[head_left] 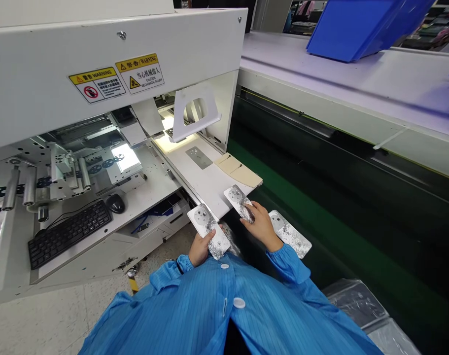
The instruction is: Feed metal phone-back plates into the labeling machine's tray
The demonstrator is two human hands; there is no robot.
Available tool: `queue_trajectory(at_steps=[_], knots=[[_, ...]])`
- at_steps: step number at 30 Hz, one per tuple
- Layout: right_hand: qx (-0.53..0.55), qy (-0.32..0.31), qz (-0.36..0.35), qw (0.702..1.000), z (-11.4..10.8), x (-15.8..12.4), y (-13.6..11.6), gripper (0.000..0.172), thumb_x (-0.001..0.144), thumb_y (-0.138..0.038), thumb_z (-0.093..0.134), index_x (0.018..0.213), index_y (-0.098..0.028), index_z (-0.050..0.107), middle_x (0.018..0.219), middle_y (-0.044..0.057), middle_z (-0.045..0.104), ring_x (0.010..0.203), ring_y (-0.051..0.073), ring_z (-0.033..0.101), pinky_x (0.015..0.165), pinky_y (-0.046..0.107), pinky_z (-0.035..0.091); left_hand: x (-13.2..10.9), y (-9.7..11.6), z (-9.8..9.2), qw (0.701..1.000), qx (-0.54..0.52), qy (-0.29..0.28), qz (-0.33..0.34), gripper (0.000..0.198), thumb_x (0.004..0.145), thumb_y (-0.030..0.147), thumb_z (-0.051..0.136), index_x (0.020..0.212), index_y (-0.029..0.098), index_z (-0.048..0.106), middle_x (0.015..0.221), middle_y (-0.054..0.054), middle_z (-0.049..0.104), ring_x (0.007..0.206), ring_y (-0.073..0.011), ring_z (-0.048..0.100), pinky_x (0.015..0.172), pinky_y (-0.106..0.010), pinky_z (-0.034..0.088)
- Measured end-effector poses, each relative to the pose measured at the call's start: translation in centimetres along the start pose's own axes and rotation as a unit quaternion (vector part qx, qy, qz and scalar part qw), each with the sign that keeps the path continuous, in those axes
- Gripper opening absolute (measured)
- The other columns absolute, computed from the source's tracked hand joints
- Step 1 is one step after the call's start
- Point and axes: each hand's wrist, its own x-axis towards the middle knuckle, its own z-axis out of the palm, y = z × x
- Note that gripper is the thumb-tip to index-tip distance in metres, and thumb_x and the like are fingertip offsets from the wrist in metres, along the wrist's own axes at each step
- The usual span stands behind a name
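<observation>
My left hand (201, 248) is closed round a silvery patterned phone-back plate (208, 230), held in front of my blue smock. My right hand (260, 226) grips a second plate of the same kind (239, 201), whose far end rests on the white feed tray (205, 182) of the machine. A third such plate (291, 233) lies just right of my right wrist, over the dark green conveyor belt (320, 207). On the tray farther in lies a grey metal plate (198, 158).
A large white machine (98, 64) with warning labels (117, 76) fills the left. Beneath it are a black keyboard (68, 231) and mouse (115, 203). A beige pad (237, 170) lies on the tray. A blue bin (361, 27) sits on the far counter.
</observation>
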Motion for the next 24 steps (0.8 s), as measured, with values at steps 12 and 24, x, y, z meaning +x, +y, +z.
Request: queue_trajectory(at_steps=[12,24], knots=[[-0.123,-0.083,-0.006,0.989,0.1,5.3,-2.4,0.054,0.077,-0.034,0.061,0.127,-0.018,0.052,0.135,0.014,0.043,0.121,0.032,0.040,0.098,0.044,0.035,0.3,-0.5,-0.9,1.000,-0.014,-0.005,0.016,0.046,0.062,0.035,0.077,0.099,0.010,0.067,0.094,-0.015,0.072,0.103,-0.0341,0.061,0.094,-0.050,0.044],[-0.164,-0.109,-0.006,0.980,1.0,7.4,-3.4,0.055,0.077,-0.037,0.059,0.128,-0.018,0.051,0.135,0.015,0.043,0.119,0.032,0.042,0.095,0.041,0.036,0.2,-0.3,-0.9,1.000,-0.016,0.006,0.022,0.049,0.061,0.037,0.078,0.101,0.011,0.066,0.097,-0.016,0.071,0.105,-0.0351,0.060,0.094,-0.051,0.044]])
